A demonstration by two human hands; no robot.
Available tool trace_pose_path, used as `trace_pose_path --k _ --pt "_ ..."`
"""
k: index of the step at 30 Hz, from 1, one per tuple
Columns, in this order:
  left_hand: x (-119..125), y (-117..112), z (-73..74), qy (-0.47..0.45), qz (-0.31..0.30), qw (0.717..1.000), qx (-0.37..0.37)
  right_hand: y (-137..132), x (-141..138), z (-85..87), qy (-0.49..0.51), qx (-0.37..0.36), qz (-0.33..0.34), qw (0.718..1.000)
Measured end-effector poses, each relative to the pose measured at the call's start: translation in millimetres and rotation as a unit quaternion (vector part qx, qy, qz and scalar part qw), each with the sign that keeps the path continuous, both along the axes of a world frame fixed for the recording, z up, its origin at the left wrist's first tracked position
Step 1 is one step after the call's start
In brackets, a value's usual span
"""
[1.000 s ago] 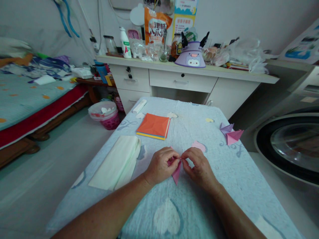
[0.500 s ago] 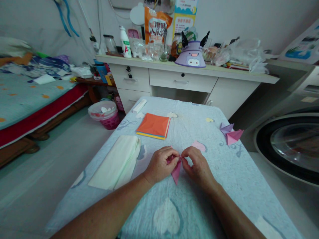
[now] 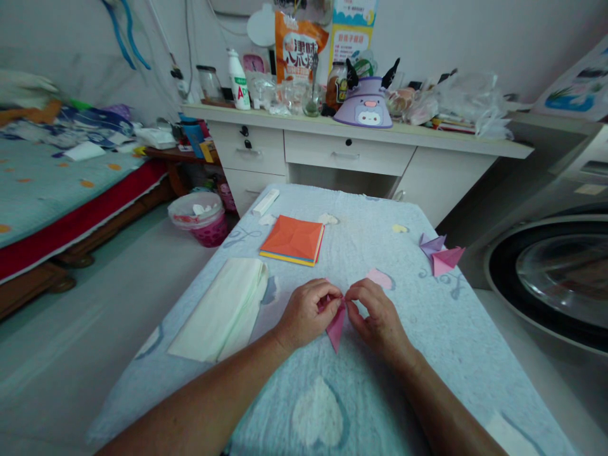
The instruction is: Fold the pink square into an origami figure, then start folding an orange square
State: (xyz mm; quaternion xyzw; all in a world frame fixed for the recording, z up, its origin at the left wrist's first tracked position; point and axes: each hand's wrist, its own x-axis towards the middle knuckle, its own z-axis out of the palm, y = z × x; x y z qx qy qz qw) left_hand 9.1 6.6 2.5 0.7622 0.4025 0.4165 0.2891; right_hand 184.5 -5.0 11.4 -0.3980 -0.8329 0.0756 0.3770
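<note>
Over the middle of the cloth-covered table, my left hand (image 3: 311, 313) is closed on a pink folded paper (image 3: 336, 329), whose pointed end hangs below the fingers. My right hand (image 3: 377, 320) pinches a small tip of the same paper, thumb against forefinger, close beside the left fingertips. The hands hide the paper's upper part. Beyond them lies a stack of square coloured paper (image 3: 293, 237), orange on top. At the table's right edge rest a purple folded paper piece (image 3: 431, 244) and a pink folded paper piece (image 3: 446, 260), touching each other.
A folded pale cloth (image 3: 223, 310) lies left of my hands. A narrow white box (image 3: 266, 202) is at the far left corner. Behind the table stands a white desk (image 3: 349, 155) crowded with jars, bags and a purple visor (image 3: 365, 104). A washing machine (image 3: 565, 253) stands right.
</note>
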Motion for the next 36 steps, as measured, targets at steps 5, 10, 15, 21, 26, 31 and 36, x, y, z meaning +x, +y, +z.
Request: trace_pose_path --k 5,10,15,21,26,31,36 --pt "-0.2 0.6 -1.3 -0.001 -0.002 1.0 0.006 -0.7 -0.5 0.8 0.01 -0.017 -0.004 1.0" --pt "0.4 0.6 -2.5 0.002 0.001 1.0 0.012 -1.6 -1.0 2.3 0.016 -0.031 0.0 0.999" --pt "1.0 0.2 -3.2 0.004 -0.003 1.0 0.018 -2.6 -0.8 3.2 0.03 -0.055 0.008 0.998" --pt "-0.1 0.2 -1.7 0.007 -0.015 0.999 0.044 -3.9 -0.8 6.2 0.046 -0.078 0.016 0.996" --pt "0.5 0.2 -0.2 0.004 -0.021 0.998 0.057 -5.0 -0.7 9.1 0.055 -0.087 0.021 0.994" --pt "1.1 0.3 -0.2 0.002 -0.021 0.998 0.057 -5.1 -1.0 7.1 0.059 -0.088 0.019 0.994" --pt "1.2 0.2 0.6 0.002 -0.021 0.998 0.06 -4.3 -2.2 5.3 0.055 -0.076 0.007 0.996"
